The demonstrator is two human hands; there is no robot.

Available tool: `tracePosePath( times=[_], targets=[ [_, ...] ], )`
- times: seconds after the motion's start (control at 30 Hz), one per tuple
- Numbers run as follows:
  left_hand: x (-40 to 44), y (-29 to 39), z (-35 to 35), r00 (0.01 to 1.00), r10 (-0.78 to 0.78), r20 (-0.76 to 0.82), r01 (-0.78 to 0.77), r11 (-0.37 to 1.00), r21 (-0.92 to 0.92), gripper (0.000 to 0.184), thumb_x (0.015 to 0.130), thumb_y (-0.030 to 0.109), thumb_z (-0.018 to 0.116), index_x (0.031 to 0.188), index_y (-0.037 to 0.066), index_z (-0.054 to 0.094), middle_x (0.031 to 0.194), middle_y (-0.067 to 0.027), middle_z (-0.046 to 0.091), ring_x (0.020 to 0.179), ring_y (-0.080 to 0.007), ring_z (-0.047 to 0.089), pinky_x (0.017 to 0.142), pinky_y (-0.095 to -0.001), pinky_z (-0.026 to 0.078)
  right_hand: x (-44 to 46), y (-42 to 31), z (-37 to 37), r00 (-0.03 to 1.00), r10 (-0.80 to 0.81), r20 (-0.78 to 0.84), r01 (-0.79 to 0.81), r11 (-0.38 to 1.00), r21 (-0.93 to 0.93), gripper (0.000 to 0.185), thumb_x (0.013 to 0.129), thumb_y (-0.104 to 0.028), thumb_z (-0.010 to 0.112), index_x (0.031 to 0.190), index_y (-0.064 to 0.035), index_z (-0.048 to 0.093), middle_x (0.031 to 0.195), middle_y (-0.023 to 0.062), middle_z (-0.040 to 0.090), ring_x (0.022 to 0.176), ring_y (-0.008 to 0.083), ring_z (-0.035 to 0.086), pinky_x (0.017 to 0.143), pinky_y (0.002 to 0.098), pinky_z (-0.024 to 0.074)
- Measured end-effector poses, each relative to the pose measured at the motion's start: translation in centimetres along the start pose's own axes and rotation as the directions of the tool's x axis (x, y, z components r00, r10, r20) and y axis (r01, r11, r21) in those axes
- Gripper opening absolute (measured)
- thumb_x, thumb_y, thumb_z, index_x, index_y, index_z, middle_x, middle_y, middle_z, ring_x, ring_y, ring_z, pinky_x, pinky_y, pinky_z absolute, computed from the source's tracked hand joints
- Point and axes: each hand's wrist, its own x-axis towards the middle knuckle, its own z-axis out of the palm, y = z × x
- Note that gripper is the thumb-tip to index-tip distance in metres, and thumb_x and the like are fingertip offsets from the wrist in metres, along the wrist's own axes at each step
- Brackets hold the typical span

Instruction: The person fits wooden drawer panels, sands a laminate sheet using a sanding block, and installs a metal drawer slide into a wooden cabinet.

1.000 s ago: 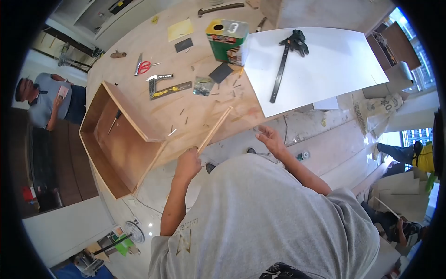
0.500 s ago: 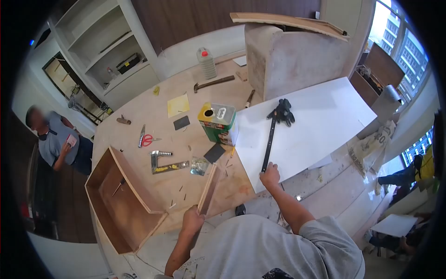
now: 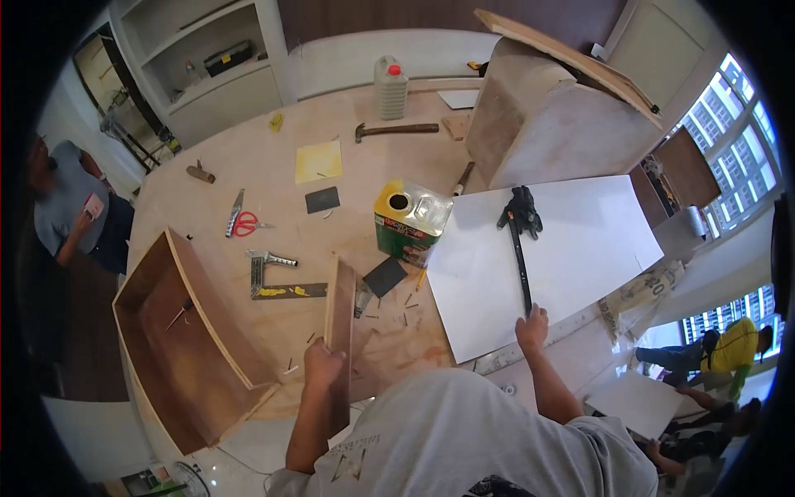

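My left hand [image 3: 324,365] is closed around a narrow wooden board [image 3: 340,331], held on edge near the table's front. My right hand [image 3: 532,325] pinches the near end of a black metal bar [image 3: 520,265] that lies over a white sheet [image 3: 571,248]. At the bar's far end is a black glove [image 3: 522,210]. Left of my left hand sits an open wooden drawer box [image 3: 195,348] with a screwdriver [image 3: 180,313] inside. A try square [image 3: 286,290], red-handled scissors [image 3: 246,224], a dark sanding sheet [image 3: 384,277] and a green-yellow can [image 3: 410,219] stand or lie beyond the board.
A hammer [image 3: 397,130], a plastic jug [image 3: 391,89] and a yellow sheet [image 3: 318,161] are on the far table. A large box form [image 3: 555,124] stands behind the white sheet. One person [image 3: 74,199] stands at left; others are at lower right, one in yellow [image 3: 733,346].
My right hand, open and off the table a second ago, has taken hold of the black bar's near end. The board in my left hand has turned more upright. The view has shifted.
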Motion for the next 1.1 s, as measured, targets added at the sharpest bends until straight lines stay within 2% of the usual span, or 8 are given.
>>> tracePosePath(
  times=[0.13,0.3,0.47,0.67,0.77,0.83,0.93,1.1],
  targets=[
    [5.0,-1.0,-1.7,0.959,-0.223,0.172,0.233,0.972,-0.04,0.039,0.074,0.022,0.08,0.097,-0.006,0.066,0.088,-0.0255,0.069,0.083,-0.0422,0.069,0.075,-0.0471,0.055,2.4,-5.1,-0.9,0.979,-0.162,0.124,0.116,0.942,0.314,0.059,0.08,-0.013,0.074,0.133,0.0029,0.054,0.118,0.0218,0.063,0.101,0.0337,0.067,0.086,0.043,0.0541],
    [10.4,-1.4,0.8,0.931,-0.03,-0.364,0.162,0.927,0.339,0.05,0.083,0.033,0.076,0.112,-0.006,0.066,0.116,-0.0304,0.064,0.109,-0.0443,0.061,0.096,-0.0503,0.049,10.5,-11.5,-0.8,0.897,-0.425,0.123,0.322,0.817,0.478,0.054,0.081,-0.015,0.076,0.129,0.0025,0.058,0.111,0.0197,0.067,0.09,0.0298,0.071,0.082,0.0392,0.0562],
    [20.6,2.9,6.0,0.936,0.185,-0.301,-0.015,0.872,0.49,0.052,0.085,0.033,0.074,0.117,-0.006,0.062,0.127,-0.0305,0.057,0.12,-0.0465,0.053,0.103,-0.0534,0.042,26.1,-22.5,1.1,0.833,-0.55,0.057,0.429,0.708,0.562,0.044,0.083,-0.014,0.076,0.12,0.0065,0.064,0.104,0.0147,0.072,0.083,0.0192,0.07,0.074,0.0316,0.0551],
    [36.2,7.7,14.1,0.935,0.171,-0.311,-0.026,0.907,0.421,0.055,0.09,0.035,0.067,0.125,-0.005,0.057,0.144,-0.0281,0.045,0.134,-0.0439,0.041,0.109,-0.0558,0.033,48.5,-33.0,9.5,0.804,-0.424,0.417,-0.351,0.227,0.908,0.015,0.087,-0.014,0.066,0.094,-0.0005,0.063,0.086,0.0087,0.066,0.072,0.0165,0.062,0.065,0.029,0.0514],
    [39.3,9.8,16.6,0.907,0.08,-0.414,0.144,0.863,0.483,0.066,0.094,0.041,0.06,0.139,-0.006,0.046,0.15,-0.0289,0.038,0.141,-0.0451,0.031,0.113,-0.0632,0.022,53.6,-37.7,11.6,0.823,-0.179,0.539,-0.537,0.062,0.841,0.033,0.09,-0.02,0.068,0.114,0.0015,0.062,0.094,0.0122,0.067,0.092,0.0217,0.065,0.088,0.0306,0.0515],
    [40.0,10.9,16.8,0.903,0.109,-0.416,0.131,0.852,0.507,0.067,0.095,0.041,0.059,0.14,-0.007,0.045,0.151,-0.0293,0.038,0.141,-0.0455,0.031,0.113,-0.0633,0.021,58.3,-38.0,14.1,0.839,-0.494,0.229,0.255,0.729,0.636,0.044,0.093,-0.022,0.066,0.129,0.0001,0.056,0.119,0.0155,0.065,0.108,0.0233,0.064,0.094,0.0348,0.0514],
    [39.9,10.8,16.9,0.904,0.114,-0.412,0.139,0.833,0.536,0.066,0.096,0.04,0.055,0.14,-0.008,0.044,0.152,-0.0301,0.036,0.142,-0.0462,0.029,0.113,-0.0636,0.02,67.8,-38.7,21.7,0.651,-0.731,0.206,0.73,0.677,0.093,0.053,0.095,-0.026,0.063,0.141,-0.003,0.05,0.139,0.0149,0.059,0.124,0.0242,0.059,0.101,0.04,0.0504],
    [39.6,10.2,17.0,0.902,0.11,-0.418,0.152,0.824,0.545,0.067,0.096,0.041,0.053,0.142,-0.007,0.043,0.152,-0.0303,0.035,0.143,-0.0461,0.028,0.114,-0.0632,0.02,69.3,-43.1,20.3,0.916,-0.357,0.181,0.4,0.785,-0.473,0.057,0.087,-0.029,0.074,0.135,-0.0034,0.056,0.138,0.0101,0.059,0.127,0.0239,0.059,0.101,0.0399,0.0519]
  ],
)
